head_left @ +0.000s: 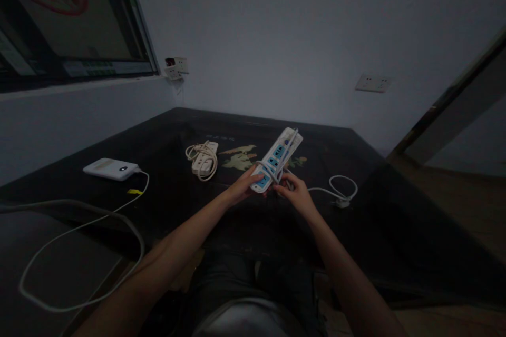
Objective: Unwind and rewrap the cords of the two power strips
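Observation:
Tilted up above the dark table is a white power strip (278,151) with blue socket panels. My left hand (245,186) is closed around its lower end, thumb on the front face. A grey-white cord (272,172) loops across and along the strip. At the strip's lower right, my right hand (291,189) pinches this cord between bent fingers. The cord's free part runs right over the table and curls to a plug (342,202).
A second white power strip (204,160) wrapped in its cord lies left of centre. Further left sits a white power bank (110,168) with a cable (90,222) looping toward my left arm. Wall sockets (373,83) are behind the black table (379,242).

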Demonstrator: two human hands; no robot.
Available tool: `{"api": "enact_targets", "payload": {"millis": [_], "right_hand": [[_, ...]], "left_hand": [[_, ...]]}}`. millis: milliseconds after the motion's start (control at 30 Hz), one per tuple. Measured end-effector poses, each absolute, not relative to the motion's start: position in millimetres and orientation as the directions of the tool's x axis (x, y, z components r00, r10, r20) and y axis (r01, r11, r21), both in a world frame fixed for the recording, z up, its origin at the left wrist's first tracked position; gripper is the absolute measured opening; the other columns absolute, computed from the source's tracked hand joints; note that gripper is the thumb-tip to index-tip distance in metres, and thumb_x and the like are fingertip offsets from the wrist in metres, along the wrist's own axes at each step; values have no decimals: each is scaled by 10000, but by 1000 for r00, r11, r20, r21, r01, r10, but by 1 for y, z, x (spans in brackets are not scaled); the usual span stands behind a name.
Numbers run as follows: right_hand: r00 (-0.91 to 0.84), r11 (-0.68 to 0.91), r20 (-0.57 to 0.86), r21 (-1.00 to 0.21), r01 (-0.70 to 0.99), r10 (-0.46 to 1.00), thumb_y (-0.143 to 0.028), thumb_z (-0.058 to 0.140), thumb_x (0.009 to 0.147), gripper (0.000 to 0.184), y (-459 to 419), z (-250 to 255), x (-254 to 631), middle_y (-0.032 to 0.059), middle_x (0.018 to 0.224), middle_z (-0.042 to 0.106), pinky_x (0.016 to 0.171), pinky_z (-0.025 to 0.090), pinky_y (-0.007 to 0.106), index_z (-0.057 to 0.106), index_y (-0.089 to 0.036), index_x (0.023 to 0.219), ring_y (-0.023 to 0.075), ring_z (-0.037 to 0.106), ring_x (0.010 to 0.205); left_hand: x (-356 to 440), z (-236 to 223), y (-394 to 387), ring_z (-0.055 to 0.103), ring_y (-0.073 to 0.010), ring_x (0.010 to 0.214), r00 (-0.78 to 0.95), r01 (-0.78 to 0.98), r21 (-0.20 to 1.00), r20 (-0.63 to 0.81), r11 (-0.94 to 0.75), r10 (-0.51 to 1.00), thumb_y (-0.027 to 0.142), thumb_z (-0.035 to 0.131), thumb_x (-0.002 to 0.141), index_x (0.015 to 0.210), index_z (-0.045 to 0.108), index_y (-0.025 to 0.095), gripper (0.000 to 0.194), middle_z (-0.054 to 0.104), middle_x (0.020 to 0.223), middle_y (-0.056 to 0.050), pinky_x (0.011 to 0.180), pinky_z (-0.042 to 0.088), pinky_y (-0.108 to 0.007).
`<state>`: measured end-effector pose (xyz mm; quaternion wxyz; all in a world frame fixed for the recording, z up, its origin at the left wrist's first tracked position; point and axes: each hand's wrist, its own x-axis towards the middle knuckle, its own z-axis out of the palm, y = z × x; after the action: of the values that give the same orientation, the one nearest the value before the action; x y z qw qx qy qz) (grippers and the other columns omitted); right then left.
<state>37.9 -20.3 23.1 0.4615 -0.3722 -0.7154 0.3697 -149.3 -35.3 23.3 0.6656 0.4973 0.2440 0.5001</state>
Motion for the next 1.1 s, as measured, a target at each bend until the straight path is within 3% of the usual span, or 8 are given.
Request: {"api": "enact_targets", "payload": {"millis": [200,367,467,767,933,1100], "right_hand": [[-213,470,431,-863,185,877,-429,670,701,245,-23,26,37,-25,595,452,587,327,260,608,-193,691,141,427,587],[-78,510,512,-806,300,855,-433,624,752,255,-23,30,43,-13,638,458,565,322,253,564,-194,687,141,423,587],[30,533,598,-736,418,801,-442,608,775,258,-19,32,52,-3,678,470,577,334,256,580,-192,713,146,431,613],[202,414,663,-646,641,721,-535,573,795,360,-11,37,75,27,713,503,606,330,284,619,-182,742,167,451,631],[215,331,681,-577,747,700,-539,545,818,381,-11,38,80,56,756,530,613,320,292,656,-178,768,186,468,671],[218,284,693,-532,798,687,-508,553,828,346,-12,36,82,79,862,570,612,313,294,681,-188,795,188,491,691]], "left_hand": [[-151,23,-31,604,-171,675,240,-303,950,158,-81,958,401,678,722,1157,484,163,533,630,881,-55,577,503,-291],[-159,24,-22,584,-233,961,22,123,950,288,-288,957,356,696,691,1087,557,159,464,618,1047,-75,835,463,-336],[-165,24,-20,583,-257,969,89,275,920,265,-279,960,375,689,691,1059,592,145,445,637,1035,-84,849,446,-347],[-174,26,-23,581,-169,650,312,295,930,122,-218,942,373,658,723,956,633,141,329,650,802,-51,545,440,-228],[-178,24,-23,611,-200,701,325,425,851,173,-307,930,361,637,746,967,661,156,302,683,834,-70,585,457,-243],[-178,24,-24,640,-271,863,248,669,633,302,-388,920,387,634,758,1179,614,197,462,683,1037,-109,733,472,-306]]}}
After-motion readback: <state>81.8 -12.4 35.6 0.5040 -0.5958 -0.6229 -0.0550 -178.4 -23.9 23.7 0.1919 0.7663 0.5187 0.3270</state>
